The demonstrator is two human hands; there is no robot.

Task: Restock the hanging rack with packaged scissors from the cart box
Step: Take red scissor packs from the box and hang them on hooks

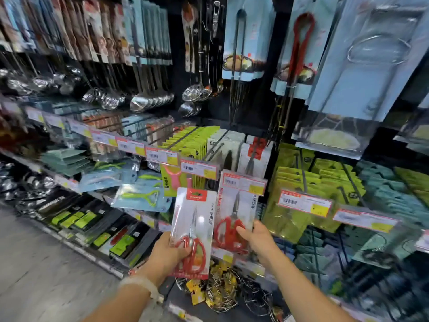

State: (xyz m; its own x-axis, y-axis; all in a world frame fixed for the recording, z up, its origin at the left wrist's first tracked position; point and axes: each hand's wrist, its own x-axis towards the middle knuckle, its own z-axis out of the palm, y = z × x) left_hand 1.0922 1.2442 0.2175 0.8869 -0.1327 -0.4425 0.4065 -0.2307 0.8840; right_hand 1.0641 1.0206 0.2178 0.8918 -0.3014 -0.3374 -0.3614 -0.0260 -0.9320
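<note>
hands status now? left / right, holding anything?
Left hand: grips the loose scissors pack near its bottom.
Right hand: holds the hanging scissors pack on the rack, thumb on its front.

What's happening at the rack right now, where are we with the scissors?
A person stands at a store's hanging rack of kitchen tools. The left hand grips a pack of red-handled scissors by its lower part, held upright in front of the rack and not yet on a hook. The right hand holds the bottom of a matching scissors pack that sits under a price tag. The cart box is out of view.
</note>
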